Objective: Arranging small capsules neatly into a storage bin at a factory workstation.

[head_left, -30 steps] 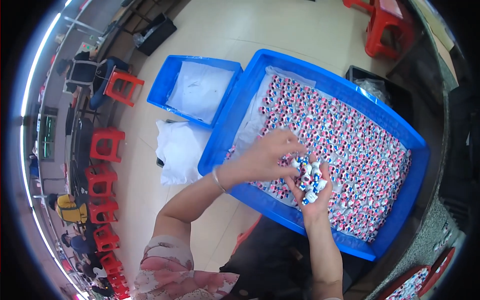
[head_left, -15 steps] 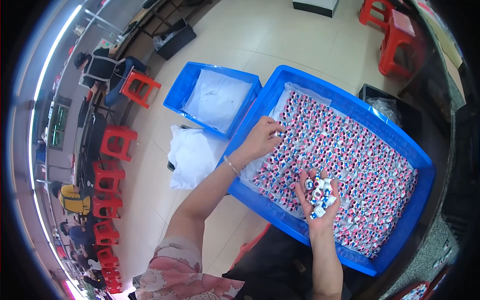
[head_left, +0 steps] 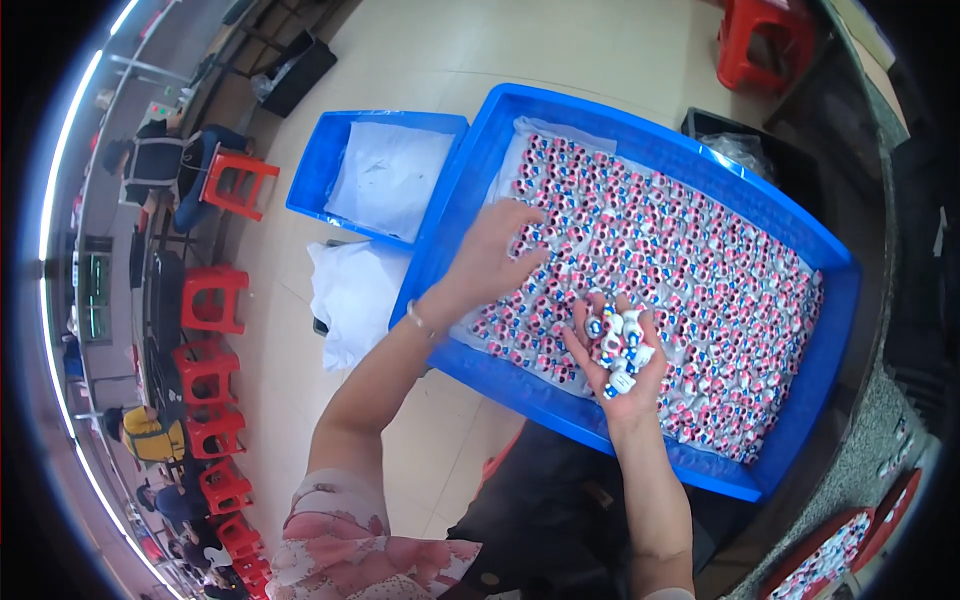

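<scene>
A large blue plastic bin (head_left: 470, 150) holds closely set rows of small white, pink and blue figurines (head_left: 690, 260) on white sheeting. My left hand (head_left: 488, 258) hovers over the bin's left part, slightly blurred, thumb and fingers apart and nothing visible between them. Palm up above the near part of the bin, my right hand (head_left: 640, 388) cups a small heap of loose figurines (head_left: 618, 345) in its curled fingers. Some of these show white and blue sides. The figurines beneath both hands are hidden.
Beyond the left edge stands a smaller blue bin (head_left: 310, 175) lined with white sheeting; a white sheet bundle (head_left: 355, 300) lies below it. Red stools (head_left: 215, 300) line the left side, where people sit working. At lower right, red trays (head_left: 815, 560) hold more figurines.
My left thumb and fingers have spread from a pinch around a small figurine, which no longer shows between them. The right hand still cups its heap. The whole view has shifted.
</scene>
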A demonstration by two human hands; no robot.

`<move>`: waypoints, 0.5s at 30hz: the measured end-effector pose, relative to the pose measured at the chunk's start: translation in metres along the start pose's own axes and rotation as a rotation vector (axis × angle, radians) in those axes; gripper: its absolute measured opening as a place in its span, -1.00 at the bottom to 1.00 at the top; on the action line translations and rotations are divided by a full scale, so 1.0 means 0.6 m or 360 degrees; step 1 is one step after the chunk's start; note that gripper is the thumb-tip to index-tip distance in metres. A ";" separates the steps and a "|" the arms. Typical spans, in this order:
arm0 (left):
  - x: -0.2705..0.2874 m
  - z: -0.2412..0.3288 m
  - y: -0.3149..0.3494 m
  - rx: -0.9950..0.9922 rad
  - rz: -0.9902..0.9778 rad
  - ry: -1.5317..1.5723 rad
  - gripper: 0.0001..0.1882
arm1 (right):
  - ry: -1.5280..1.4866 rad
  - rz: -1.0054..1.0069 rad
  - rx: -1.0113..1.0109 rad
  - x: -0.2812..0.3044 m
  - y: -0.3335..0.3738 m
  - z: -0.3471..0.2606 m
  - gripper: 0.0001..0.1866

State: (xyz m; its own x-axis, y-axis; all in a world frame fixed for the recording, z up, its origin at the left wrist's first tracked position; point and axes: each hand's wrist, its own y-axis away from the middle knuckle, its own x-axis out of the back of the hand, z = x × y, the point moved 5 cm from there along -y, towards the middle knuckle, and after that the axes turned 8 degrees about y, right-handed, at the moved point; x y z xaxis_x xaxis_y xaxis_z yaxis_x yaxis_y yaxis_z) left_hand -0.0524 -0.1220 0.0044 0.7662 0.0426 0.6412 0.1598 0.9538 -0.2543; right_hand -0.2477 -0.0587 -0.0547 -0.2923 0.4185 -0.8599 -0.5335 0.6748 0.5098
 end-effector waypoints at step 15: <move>-0.074 0.119 0.035 -0.0295 -0.0711 0.0317 -0.68 | 0.0285 0.0253 -0.0082 0.016 0.017 0.029 -0.64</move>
State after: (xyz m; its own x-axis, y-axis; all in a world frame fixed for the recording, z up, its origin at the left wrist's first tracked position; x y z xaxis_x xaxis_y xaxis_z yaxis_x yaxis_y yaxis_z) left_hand -0.1278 -0.0827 0.0221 0.6989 -0.4309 0.5708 0.5915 0.7969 -0.1228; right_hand -0.2420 -0.0370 -0.0573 -0.5093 0.3996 -0.7622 -0.5080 0.5753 0.6410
